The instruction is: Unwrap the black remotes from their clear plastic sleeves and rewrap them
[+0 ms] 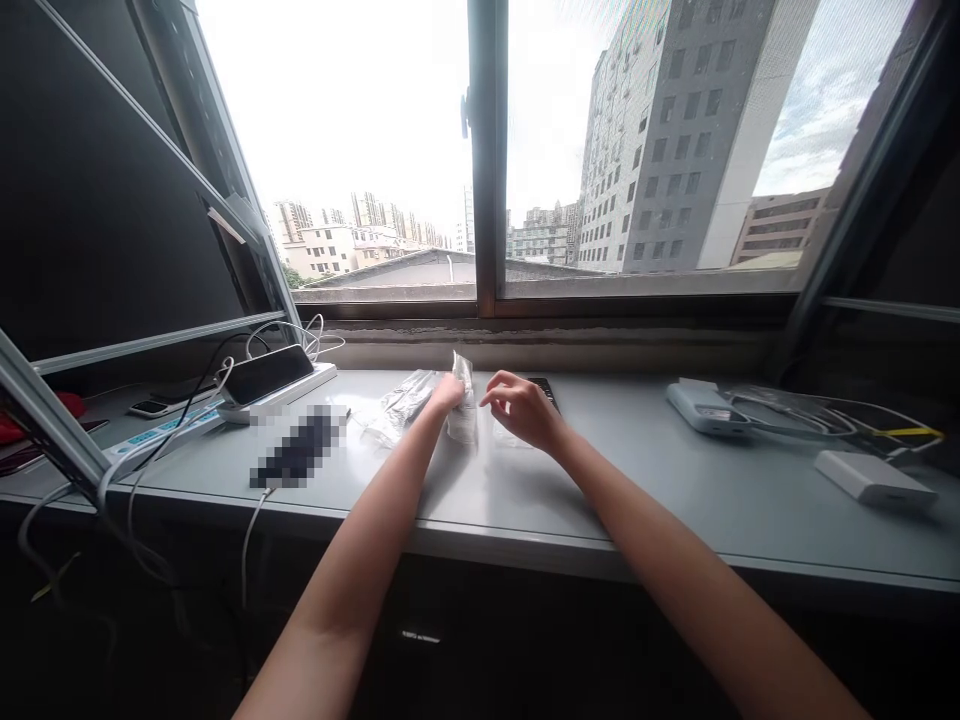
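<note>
Left hand [448, 391] grips clear plastic packaging [462, 426] near the far edge of the tabletop [645, 420]. Right hand [523, 410] hovers beside, fingers curled; hold unclear. Apparent step: handling packaging; calls for light pinch.

Looked forward and down from the person's head, close behind the near edge of the worktop [622, 410], with the left hand [448, 392] and right hand [529, 412] near mid-view. Faced the window [489, 150] almost head-on, and took in, beyond it, buildings [637, 160] far outside.
</note>
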Demonstrator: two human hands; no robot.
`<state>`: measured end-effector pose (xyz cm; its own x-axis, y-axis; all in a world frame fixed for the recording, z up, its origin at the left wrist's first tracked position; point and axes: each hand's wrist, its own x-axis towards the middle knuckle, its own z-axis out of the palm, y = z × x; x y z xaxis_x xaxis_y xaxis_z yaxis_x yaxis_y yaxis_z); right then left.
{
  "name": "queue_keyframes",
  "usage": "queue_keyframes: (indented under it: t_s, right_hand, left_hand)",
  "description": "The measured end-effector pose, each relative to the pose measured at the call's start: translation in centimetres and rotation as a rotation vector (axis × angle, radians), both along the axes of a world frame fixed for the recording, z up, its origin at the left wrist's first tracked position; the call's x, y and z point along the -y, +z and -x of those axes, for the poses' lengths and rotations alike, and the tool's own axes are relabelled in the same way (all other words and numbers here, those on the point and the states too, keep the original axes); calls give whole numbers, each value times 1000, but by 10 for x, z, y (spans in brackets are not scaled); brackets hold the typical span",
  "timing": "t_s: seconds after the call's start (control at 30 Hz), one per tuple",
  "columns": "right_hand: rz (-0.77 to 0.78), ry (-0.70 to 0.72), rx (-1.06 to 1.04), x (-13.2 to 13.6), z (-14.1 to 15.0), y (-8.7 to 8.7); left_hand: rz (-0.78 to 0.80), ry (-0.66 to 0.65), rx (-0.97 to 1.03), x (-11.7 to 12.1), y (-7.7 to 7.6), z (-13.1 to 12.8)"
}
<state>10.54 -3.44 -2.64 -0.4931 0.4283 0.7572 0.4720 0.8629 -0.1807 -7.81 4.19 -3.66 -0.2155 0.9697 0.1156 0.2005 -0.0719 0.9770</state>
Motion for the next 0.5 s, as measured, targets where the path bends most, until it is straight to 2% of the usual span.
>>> queue_keyframes:
  t_s: [0.07, 0.2, 0.4, 0.5]
  right_hand:
    - [-9, -20, -2, -1, -1, 0]
    - [-5, -69, 4, -3, -2, -1]
    - [23, -106, 25, -2, -3, -1]
    - [37, -124, 39, -1, -3, -1]
  left_hand:
    - [70, 87, -149, 8, 4, -3]
    - [78, 128, -493, 19, 10, -10]
    - [93, 84, -943, 30, 21, -7]
    - [78, 89, -1133, 35, 21, -14]
